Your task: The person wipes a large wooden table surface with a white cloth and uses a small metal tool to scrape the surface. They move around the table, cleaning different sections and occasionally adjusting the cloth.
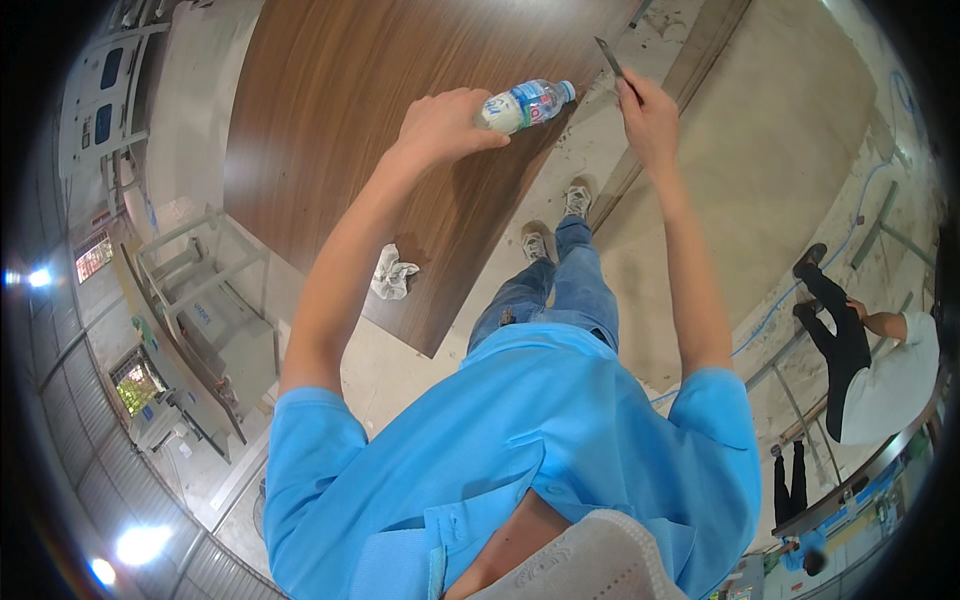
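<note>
My left hand (447, 122) is closed round the base of a clear plastic bottle (530, 104) with a blue cap and a blue and white label. The bottle lies tilted over a brown wood-grain board (410, 60), its cap toward the right, and holds something whitish near its base. In my right hand (650, 118), just beyond the board's right edge, is a thin, dark, knife-like tool (608, 56), its tip pointing up and left. A crumpled white cloth or tissue (393, 272) rests on the board near its closest corner.
On the left stands a pale metal frame (205, 265). Along the right, a blue hose (862, 215) crosses the floor. A person in a white shirt (895, 375) is at the far right near metal bars, with another person (790, 480) lower down.
</note>
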